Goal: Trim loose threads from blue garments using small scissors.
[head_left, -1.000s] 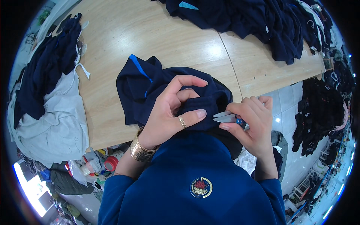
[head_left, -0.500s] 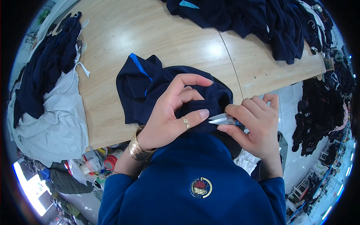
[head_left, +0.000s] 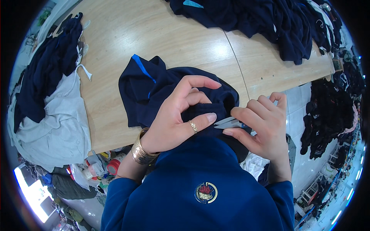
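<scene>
On the wooden table (head_left: 127, 42), the navy garment (head_left: 154, 88) is pinched by the left hand (head_left: 175, 119); small snips (head_left: 227, 123), gripped by the right hand (head_left: 262, 127), have been brought closer to the held fold.

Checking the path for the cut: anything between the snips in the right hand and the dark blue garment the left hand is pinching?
Nothing visible. The snips in the right hand point straight at the garment, their tips right beside the left hand, whose fingertips pinch the fabric there. Whether the blades touch cloth can't be told.
</scene>
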Motion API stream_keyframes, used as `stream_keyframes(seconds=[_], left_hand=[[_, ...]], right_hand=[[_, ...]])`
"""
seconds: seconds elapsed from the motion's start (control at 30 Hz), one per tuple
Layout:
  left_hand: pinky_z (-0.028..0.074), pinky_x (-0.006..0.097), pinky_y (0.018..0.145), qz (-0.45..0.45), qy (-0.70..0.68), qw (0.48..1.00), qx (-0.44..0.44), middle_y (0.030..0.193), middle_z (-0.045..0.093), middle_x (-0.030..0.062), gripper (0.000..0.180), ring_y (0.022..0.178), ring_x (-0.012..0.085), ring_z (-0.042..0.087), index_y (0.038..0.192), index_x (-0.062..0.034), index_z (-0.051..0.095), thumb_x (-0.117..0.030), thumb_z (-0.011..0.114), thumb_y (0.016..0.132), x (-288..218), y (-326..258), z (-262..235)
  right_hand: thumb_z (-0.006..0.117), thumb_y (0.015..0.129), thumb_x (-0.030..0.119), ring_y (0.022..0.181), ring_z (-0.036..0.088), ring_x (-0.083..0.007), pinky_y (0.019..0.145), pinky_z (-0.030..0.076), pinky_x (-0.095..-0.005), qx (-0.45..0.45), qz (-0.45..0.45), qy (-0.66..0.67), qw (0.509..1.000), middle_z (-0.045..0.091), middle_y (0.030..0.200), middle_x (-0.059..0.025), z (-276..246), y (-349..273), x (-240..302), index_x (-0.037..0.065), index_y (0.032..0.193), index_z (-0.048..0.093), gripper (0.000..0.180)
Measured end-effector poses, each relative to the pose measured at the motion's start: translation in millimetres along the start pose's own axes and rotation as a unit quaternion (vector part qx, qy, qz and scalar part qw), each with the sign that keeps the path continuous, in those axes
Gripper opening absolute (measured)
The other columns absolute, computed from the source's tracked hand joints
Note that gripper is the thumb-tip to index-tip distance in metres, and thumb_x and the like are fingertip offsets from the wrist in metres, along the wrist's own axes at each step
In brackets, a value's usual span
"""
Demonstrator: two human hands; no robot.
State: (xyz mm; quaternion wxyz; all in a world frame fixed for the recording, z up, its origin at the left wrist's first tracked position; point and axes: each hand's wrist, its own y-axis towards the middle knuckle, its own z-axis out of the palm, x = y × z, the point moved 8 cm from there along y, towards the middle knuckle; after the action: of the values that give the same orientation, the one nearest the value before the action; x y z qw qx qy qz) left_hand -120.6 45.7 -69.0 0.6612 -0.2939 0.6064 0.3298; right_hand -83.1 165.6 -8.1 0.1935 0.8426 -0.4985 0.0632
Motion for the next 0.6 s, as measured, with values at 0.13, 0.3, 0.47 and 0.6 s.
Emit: stream_keyframes(seconds=[0.13, 0.3, 0.47, 0.6], left_hand=[[0.038, 0.023, 0.077, 0.003, 0.014, 1.0, -0.004, 0.1, 0.058, 0.0033, 0.048, 0.078, 0.0062, 0.053, 0.12, -0.0039, 0.04, -0.008, 0.06, 0.077, 1.5, 0.7, -0.2], [0.039, 0.023, 0.077, 0.01, 0.004, 1.0, -0.012, 0.103, 0.057, 0.0038, 0.048, 0.078, 0.0065, 0.054, 0.12, -0.0039, 0.04, -0.009, 0.061, 0.077, 1.8, 0.7, -0.3], [0.038, 0.022, 0.075, 0.023, 0.033, 0.999, -0.01, 0.089, 0.06, 0.0024, 0.047, 0.078, 0.0061, 0.053, 0.12, -0.0039, 0.04, -0.009, 0.061, 0.078, 1.6, 1.8, -1.2], [0.037, 0.022, 0.073, 0.002, -0.002, 1.0, -0.026, 0.083, 0.06, 0.0016, 0.045, 0.077, 0.0056, 0.052, 0.12, -0.0037, 0.04, -0.008, 0.059, 0.08, 1.5, 1.3, -3.7]], right_hand=[[0.069, 0.065, 0.044, 0.055, 0.037, -0.015, 0.063, 0.024, -0.0332, 0.004, 0.001, 0.001, 1.0, 0.041, 0.057, 0.0011, 0.9, 0.0, -0.9, 0.012, 0.075, 0.06, 0.035], [0.068, 0.07, 0.036, 0.058, 0.041, -0.0123, 0.065, 0.025, -0.0336, 0.012, 0.011, -0.001, 1.0, 0.04, 0.06, 0.0035, 2.2, -0.6, -2.5, 0.016, 0.074, 0.057, 0.024], [0.069, 0.07, 0.035, 0.057, 0.04, -0.0126, 0.065, 0.025, -0.0334, 0.003, 0.016, -0.004, 1.0, 0.041, 0.059, 0.0033, 2.2, -1.4, -5.3, 0.015, 0.073, 0.058, 0.023], [0.07, 0.066, 0.038, 0.054, 0.039, -0.0158, 0.063, 0.024, -0.0331, -0.02, 0.025, 0.024, 0.999, 0.045, 0.057, 0.0, -1.8, 0.3, -6.2, 0.01, 0.071, 0.059, 0.03]])
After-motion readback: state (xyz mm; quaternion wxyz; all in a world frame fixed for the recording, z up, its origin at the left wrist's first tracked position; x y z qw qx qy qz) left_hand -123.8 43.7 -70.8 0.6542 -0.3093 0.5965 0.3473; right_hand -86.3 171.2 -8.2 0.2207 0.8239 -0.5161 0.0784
